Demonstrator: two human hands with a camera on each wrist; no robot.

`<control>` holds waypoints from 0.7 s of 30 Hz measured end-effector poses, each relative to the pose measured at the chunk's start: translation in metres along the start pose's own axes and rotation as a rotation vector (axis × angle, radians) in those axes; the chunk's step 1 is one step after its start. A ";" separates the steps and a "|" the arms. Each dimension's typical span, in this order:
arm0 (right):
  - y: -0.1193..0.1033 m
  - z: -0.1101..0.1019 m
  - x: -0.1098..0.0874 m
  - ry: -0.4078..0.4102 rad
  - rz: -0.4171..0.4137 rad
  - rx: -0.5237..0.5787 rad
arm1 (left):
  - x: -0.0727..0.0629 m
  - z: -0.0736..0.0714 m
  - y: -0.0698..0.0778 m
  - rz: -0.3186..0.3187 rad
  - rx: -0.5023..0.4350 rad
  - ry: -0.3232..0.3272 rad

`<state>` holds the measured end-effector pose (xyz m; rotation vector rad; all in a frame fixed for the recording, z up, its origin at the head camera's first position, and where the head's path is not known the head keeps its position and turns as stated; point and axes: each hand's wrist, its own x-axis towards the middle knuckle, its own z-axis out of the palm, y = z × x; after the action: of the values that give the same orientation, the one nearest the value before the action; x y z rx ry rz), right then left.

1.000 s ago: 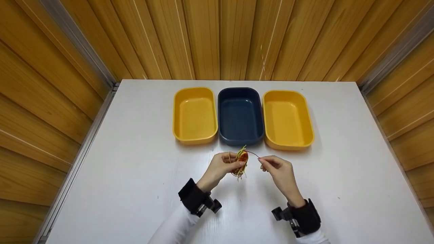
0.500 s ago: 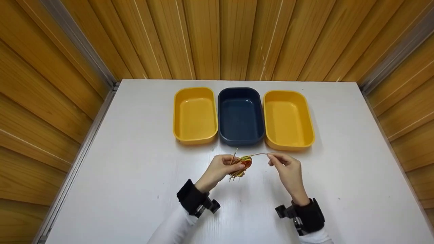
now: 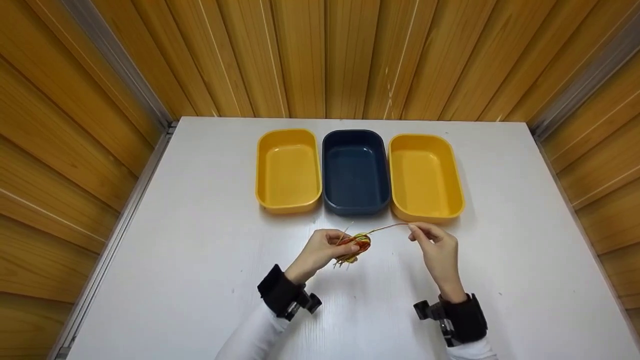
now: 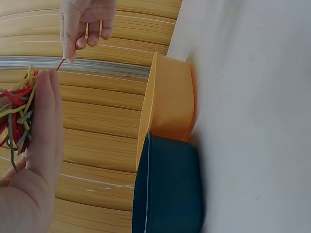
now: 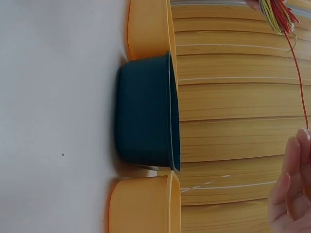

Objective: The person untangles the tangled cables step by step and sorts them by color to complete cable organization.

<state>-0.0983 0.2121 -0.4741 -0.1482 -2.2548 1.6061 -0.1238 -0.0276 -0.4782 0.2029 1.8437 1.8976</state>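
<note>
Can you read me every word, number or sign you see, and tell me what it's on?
There are none: I can see no writing on the left yellow bin, blue bin, right yellow bin, string bundle or white table.

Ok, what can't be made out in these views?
Head: part of the bundle, covered by the left grip.
Head: end of the strand, hidden in the right grip.
Left wrist: part of blue box, cut off by bottom edge.
Right wrist: part of right grip, cut off by right edge.
</note>
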 end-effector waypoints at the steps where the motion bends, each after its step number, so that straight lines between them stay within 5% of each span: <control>1: 0.001 -0.001 0.000 0.005 -0.005 -0.002 | 0.000 0.000 0.000 -0.002 0.003 0.000; 13: 0.008 -0.012 0.006 0.048 -0.037 -0.026 | 0.001 -0.003 0.001 -0.031 0.012 -0.042; 21: 0.015 -0.037 0.014 0.110 0.014 -0.003 | -0.006 -0.021 -0.002 -0.008 0.028 0.020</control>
<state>-0.1002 0.2546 -0.4747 -0.2473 -2.1777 1.5624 -0.1267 -0.0493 -0.4799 0.1859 1.8818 1.8759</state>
